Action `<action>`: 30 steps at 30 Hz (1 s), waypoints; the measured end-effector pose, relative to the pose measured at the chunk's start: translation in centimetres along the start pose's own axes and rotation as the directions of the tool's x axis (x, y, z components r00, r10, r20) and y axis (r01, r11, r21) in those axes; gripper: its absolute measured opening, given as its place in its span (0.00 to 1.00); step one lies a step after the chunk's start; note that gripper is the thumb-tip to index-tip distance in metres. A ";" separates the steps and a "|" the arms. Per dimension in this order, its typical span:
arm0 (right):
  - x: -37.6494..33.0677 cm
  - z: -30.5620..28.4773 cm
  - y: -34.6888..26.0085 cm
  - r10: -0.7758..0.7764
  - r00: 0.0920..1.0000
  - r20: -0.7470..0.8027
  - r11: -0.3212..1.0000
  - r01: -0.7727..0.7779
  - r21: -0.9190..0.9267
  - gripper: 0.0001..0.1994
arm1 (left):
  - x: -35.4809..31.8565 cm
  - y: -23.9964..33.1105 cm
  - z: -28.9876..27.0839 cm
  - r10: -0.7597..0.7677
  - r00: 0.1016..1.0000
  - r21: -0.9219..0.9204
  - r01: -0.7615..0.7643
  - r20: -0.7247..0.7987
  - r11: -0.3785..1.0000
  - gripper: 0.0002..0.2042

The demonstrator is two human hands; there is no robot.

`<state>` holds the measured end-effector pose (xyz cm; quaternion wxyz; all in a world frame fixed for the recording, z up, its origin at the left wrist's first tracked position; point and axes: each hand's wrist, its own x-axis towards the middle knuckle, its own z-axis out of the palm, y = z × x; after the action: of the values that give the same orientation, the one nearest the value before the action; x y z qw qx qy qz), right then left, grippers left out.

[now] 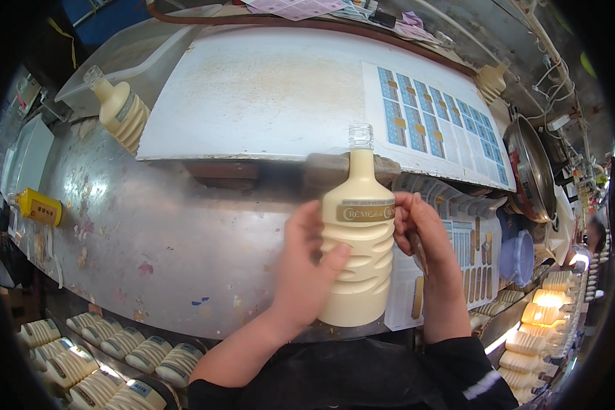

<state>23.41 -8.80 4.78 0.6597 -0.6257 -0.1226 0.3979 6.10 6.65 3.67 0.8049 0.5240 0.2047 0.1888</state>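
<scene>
A cream-coloured bottle [357, 301] with wavy ridges and a clear threaded neck stands upright before me. My left hand [306, 256] wraps its left side, thumb across the front. Around the bottle's shoulder runs a gold and grey label [362, 211]. My right hand [430, 236] is closed beside the label's right end, its fingertips at the bottle's edge. A thin, flat brownish piece [419, 253] shows in that hand; its kind is unclear. Behind the bottle lies a brownish padded rest [324, 171], partly hidden.
A raised white board [266, 89] bears blue label sheets [417, 113]. More label sheets [478, 260] lie at right, near a lilac bucket [517, 258]. At left are another cream bottle [123, 113] and a yellow container [39, 207]. Rows of bottles [123, 342] fill the lower left.
</scene>
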 end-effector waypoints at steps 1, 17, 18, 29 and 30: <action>-0.2 0.1 0.2 0.029 0.999 0.026 1.000 -0.029 0.002 0.25 | -0.1 -0.1 0.3 0.031 0.999 0.053 -0.032 0.006 0.998 0.35; -2.8 1.8 -3.3 0.022 0.992 0.122 0.991 -0.006 -0.132 0.20 | -0.2 -0.7 1.0 -0.004 0.999 -0.055 0.006 0.032 0.998 0.34; -2.7 1.8 -3.0 -0.014 0.992 0.125 0.992 0.029 -0.121 0.20 | -0.1 -0.6 1.1 -0.006 0.999 -0.067 0.009 0.040 0.998 0.34; 0.3 0.5 -1.8 -0.146 0.984 0.106 0.972 0.163 -0.168 0.15 | 1.9 1.4 2.3 0.072 0.989 -0.023 -0.075 -0.130 0.997 0.24; 0.6 0.8 -1.9 -0.145 0.980 0.133 0.976 0.164 -0.146 0.15 | 2.1 1.6 2.3 0.038 0.990 -0.081 -0.049 -0.135 0.995 0.21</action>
<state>23.97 -7.59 6.47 0.6290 -0.6386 -0.2417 0.3716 8.99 6.56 5.73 0.8065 0.4801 0.2385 0.2495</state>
